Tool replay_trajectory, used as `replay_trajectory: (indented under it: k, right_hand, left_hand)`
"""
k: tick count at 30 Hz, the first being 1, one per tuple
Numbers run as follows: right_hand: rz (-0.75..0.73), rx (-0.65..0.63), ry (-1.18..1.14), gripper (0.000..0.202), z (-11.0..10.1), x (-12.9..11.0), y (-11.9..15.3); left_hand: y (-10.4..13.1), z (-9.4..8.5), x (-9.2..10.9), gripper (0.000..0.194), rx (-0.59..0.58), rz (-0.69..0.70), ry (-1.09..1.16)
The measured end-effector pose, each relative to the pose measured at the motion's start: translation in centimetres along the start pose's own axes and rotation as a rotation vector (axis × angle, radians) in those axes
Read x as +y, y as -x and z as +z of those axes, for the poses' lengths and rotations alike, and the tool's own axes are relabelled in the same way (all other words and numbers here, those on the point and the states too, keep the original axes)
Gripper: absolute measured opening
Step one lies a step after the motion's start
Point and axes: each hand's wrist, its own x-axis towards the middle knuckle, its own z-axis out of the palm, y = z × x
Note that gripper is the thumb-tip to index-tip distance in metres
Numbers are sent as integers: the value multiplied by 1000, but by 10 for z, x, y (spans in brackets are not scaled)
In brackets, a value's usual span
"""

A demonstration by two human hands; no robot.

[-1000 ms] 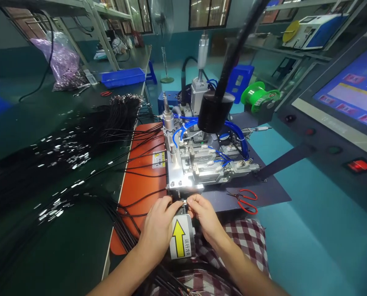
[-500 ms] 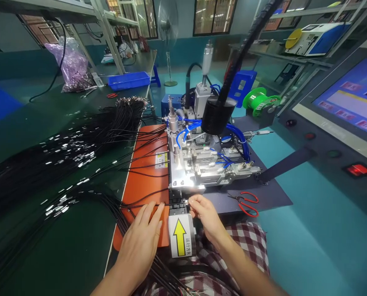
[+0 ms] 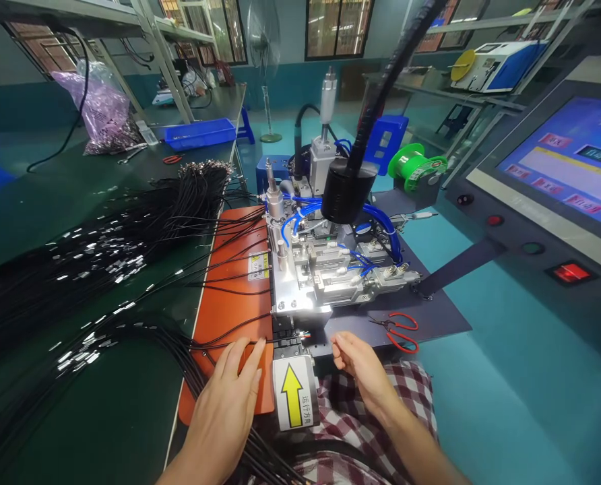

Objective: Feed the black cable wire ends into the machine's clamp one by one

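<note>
My left hand (image 3: 226,397) lies flat on the orange plate (image 3: 237,249), fingers stretched out and fingertips on a black cable (image 3: 275,339). That cable runs across a black fixture on the machine's conveyor (image 3: 288,350), and thin coloured wires (image 3: 304,335) show at its end. Just right of those wires, apart from them, my right hand (image 3: 360,367) is closed with its fingers curled together. Whatever is between its fingertips, if anything, is hidden. Below the fixture sits a white label with a yellow arrow (image 3: 293,394).
A silver machine (image 3: 300,283) with blue air tubes stands ahead, a black lamp head (image 3: 348,192) above it. Red-handled scissors (image 3: 401,331) lie on the right of its base. Bundled black cables (image 3: 129,236) cover the left table. A control screen (image 3: 573,155) stands at right.
My right hand has moved right, away from the cable's end, where coloured wires now show. My left hand stays on the cable. The view has shifted slightly.
</note>
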Motion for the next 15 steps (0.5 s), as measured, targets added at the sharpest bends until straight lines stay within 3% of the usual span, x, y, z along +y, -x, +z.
replay_trajectory:
  k: [5, 9, 11, 13, 15]
  right_hand:
    - [13, 14, 24, 31, -1, 1, 4]
    - [15, 0, 34, 30, 0, -2, 9]
    - [8, -6, 41, 29, -4, -5, 12]
    - [11, -4, 45, 27, -8, -7, 16]
    - [8, 0, 46, 26, -10, -10, 20]
  left_hand:
    - [-36, -6, -2, 40, 10, 5, 89]
    - [-63, -27, -15, 36, -9, 93, 230]
    - [-59, -42, -22, 30, -68, 180, 268]
    - [-44, -57, -27, 24, -234, 399, 281]
    - [-29, -68, -30, 21, -289, 438, 152]
